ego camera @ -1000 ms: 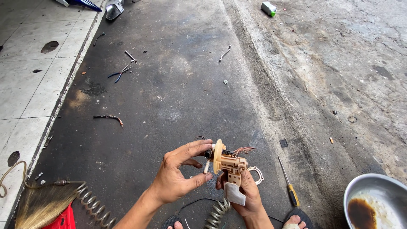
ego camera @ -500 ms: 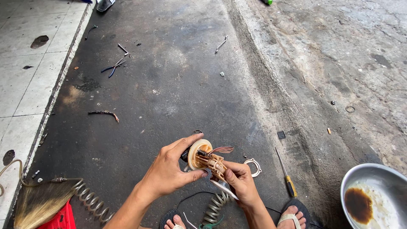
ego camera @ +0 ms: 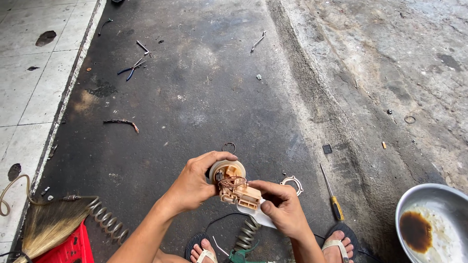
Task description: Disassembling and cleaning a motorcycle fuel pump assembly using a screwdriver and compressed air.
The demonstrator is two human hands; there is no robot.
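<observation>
Oily dark concrete under us, both hands on the little pump assembly (ego camera: 234, 187).

Our left hand (ego camera: 195, 185) is curled round its round tan cap while our right hand (ego camera: 280, 207) pinches the boxy end, held low at 6 o'clock over our sandals. Wires are on it and it looks mostly whole. Screwdriver (ego camera: 331, 195) at 3 o'clock, metal ring (ego camera: 292, 184) just beside, oily steel bowl (ego camera: 431, 226) farther right, pliers (ego camera: 130, 68) at 11.
</observation>
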